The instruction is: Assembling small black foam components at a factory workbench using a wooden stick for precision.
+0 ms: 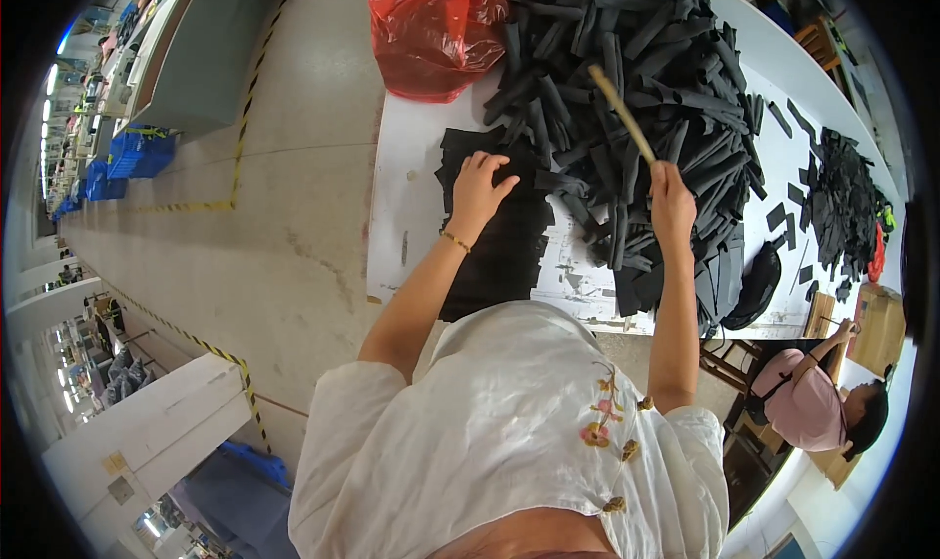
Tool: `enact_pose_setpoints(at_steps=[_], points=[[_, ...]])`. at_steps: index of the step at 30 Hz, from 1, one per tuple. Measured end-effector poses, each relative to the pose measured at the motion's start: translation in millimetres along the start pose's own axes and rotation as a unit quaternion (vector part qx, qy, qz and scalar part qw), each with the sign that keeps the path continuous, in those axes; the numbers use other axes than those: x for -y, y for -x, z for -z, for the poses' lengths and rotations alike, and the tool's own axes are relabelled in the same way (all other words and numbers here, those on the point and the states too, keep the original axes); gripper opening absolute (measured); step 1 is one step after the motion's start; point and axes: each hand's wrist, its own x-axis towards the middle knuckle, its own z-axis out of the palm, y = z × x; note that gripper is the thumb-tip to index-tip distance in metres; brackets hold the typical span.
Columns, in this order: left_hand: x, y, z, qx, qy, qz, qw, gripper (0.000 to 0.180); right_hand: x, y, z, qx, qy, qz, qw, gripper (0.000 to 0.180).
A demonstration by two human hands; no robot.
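Observation:
My left hand (480, 187) lies fingers spread on a flat stack of black fabric pieces (494, 251) at the near edge of the white table (406, 207). My right hand (672, 192) is closed around the lower end of a thin wooden stick (621, 112), which points up and away over a large heap of black fabric strips (636, 99). The stick's tip hangs above the heap's middle. A thin bracelet sits on my left wrist.
A red plastic bag (436, 25) stands at the table's far left corner. A smaller pile of black pieces (840, 202) lies to the right. Another person in pink (813, 407) sits at lower right by wooden stools. Concrete floor with yellow-black tape stretches to the left.

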Motion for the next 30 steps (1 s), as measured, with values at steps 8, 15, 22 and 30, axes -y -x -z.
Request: enact_pose_setpoints(at_steps=[8, 15, 22, 30], points=[[35.9, -34.3, -15.6, 0.075, -0.108, -0.087, 0.988, 0.005, -13.1, 26.3, 5.6, 0.14, -0.085, 0.089, 0.982, 0.017], [16.8, -38.2, 21.4, 0.071, 0.0, -0.075, 0.995, 0.008, -11.7, 21.7, 22.3, 0.185, -0.06, 0.115, 0.974, 0.018], [9.3, -37.5, 40.2, 0.102, 0.034, -0.064, 0.992, 0.01, 1.5, 15.5, 18.5, 0.187, -0.058, 0.168, 0.966, 0.016], [-91.0, -12.0, 36.3, -0.089, -0.059, -0.209, 0.972, 0.029, 33.8, 47.4, -56.6, 0.204, -0.252, 0.146, 0.935, 0.02]])
